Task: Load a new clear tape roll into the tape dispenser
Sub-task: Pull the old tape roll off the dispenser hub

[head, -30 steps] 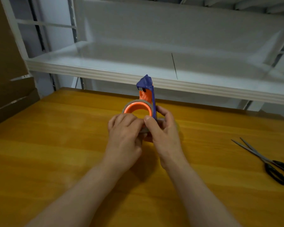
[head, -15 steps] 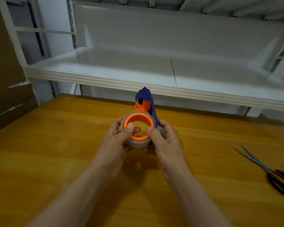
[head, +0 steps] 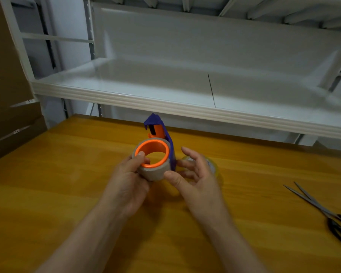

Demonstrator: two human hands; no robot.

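Gripping tape dispenser [head: 166, 134] and its roll [head: 156, 172], left hand [head: 130, 180] fingers closed, right hand [head: 195, 174] fingers spread, no readable writing.

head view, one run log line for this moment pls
left hand: gripping tape dispenser | right hand: open beside it | clear tape roll: on table behind right hand

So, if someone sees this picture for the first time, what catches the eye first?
First, the orange and blue tape dispenser at the centre, with a tape roll on its orange hub, held by the left hand. The right hand is open beside it. Black-handled scissors lie on the wooden table at far right.
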